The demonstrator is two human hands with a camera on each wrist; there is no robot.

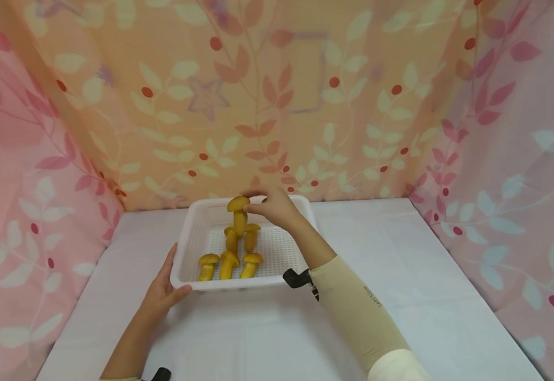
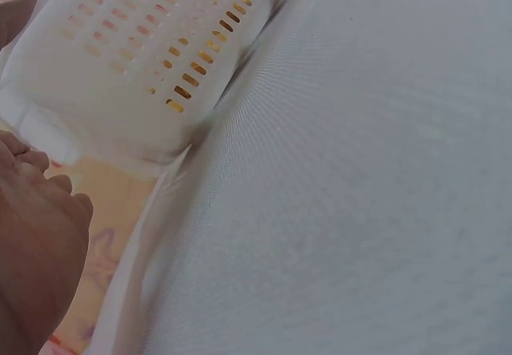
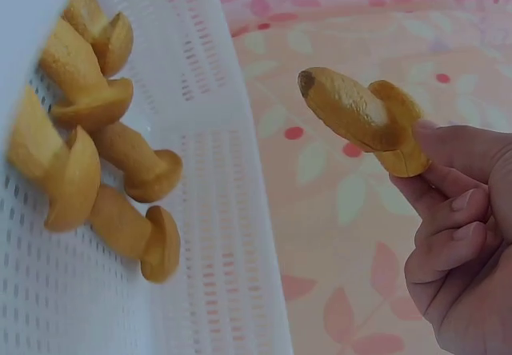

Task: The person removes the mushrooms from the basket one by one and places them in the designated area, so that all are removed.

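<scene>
My right hand [image 1: 273,207] pinches a yellow mushroom [image 1: 238,212] by its cap, between thumb and fingers. Its stem points down, above the back part of a white plastic basket [image 1: 284,280]. In the right wrist view the stem's dark tip shows, with the mushroom [image 3: 344,111] raised clear of the basket wall. Several more yellow mushrooms [image 1: 229,264] lie in the basket, three along the front and two behind. My left hand [image 1: 162,293] holds the basket's front left corner, thumb at the front rim and fingers along the left side.
The basket stands on a white-covered table [image 1: 377,254], close to the back edge. A patterned orange curtain [image 1: 277,106] hangs behind it, with pink patterned cloth [image 1: 510,159] at the sides. A black wrist camera [image 1: 297,278] sits on my right wrist, near the basket's front right corner.
</scene>
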